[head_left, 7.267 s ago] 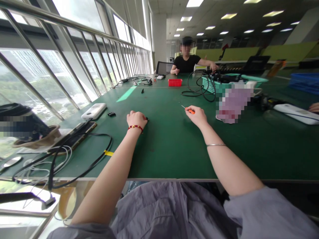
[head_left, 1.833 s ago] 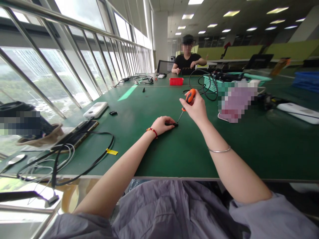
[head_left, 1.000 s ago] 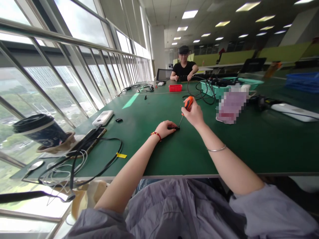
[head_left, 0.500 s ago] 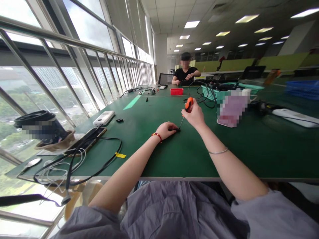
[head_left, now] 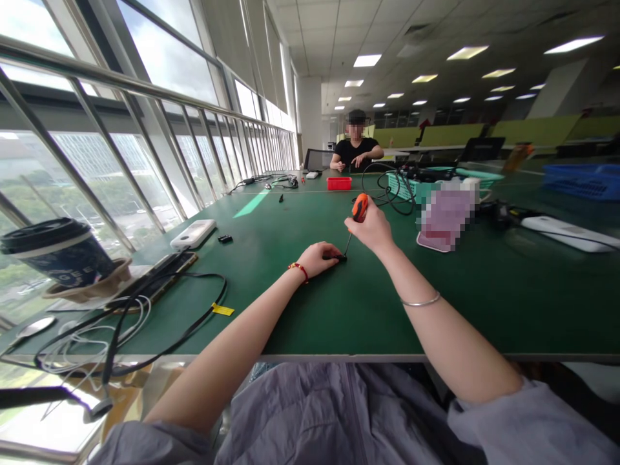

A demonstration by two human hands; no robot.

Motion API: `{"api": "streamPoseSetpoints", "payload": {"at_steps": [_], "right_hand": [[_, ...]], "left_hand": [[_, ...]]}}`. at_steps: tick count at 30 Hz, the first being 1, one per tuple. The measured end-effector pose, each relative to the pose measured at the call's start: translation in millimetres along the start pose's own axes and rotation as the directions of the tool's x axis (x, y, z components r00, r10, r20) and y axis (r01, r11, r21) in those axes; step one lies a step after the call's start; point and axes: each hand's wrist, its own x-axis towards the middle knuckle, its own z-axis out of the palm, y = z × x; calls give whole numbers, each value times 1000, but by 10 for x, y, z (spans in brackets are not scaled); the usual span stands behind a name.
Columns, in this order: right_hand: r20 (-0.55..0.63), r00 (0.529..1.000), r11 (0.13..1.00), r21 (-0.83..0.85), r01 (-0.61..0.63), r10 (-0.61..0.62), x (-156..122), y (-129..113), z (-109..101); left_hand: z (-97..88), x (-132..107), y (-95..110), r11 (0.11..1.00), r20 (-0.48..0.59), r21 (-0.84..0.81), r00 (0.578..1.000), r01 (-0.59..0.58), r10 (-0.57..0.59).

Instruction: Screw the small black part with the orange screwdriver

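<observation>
My right hand (head_left: 375,226) is closed around the orange-and-black handle of a screwdriver (head_left: 360,208). Its thin metal shaft slants down to the left, with the tip at the end of a small black part (head_left: 341,258). My left hand (head_left: 320,259) rests on the green table (head_left: 300,310) and pinches that part between thumb and fingers. Most of the part is hidden under the fingers, so its kind cannot be made out. Another small black piece (head_left: 225,239) lies on the table to the left.
At left are a white device (head_left: 194,234), a phone (head_left: 159,281), tangled cables (head_left: 179,345) and a cup (head_left: 58,258) in a cardboard holder. A red tray (head_left: 339,184) stands ahead, a teal basket (head_left: 402,187) and pink phone-like object (head_left: 446,216) at right. A person (head_left: 356,152) sits opposite.
The whole view has shifted slightly with my head. Both hands keep their holds, the screwdriver tip still at the small black part.
</observation>
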Motion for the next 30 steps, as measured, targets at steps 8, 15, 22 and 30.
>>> {"api": "streamPoseSetpoints", "payload": {"at_steps": [8,15,22,30], "right_hand": [[-6,1000,995,101,-11,12,3,42,46],[-28,999,996,93,18,-16,3,22,30],[-59,995,994,-68,80,-84,-43,-36,-12],[-13,999,999,-2,39,-39,-10,-4,-9]], "left_hand": [[-17,-17,18,999,6,-31,1000,10,-10],[3,-6,-8,999,-7,-35,1000,5,-5],[10,-8,-7,996,2,-83,1000,21,-21],[21,7,-30,995,5,-99,1000,26,-25]]}}
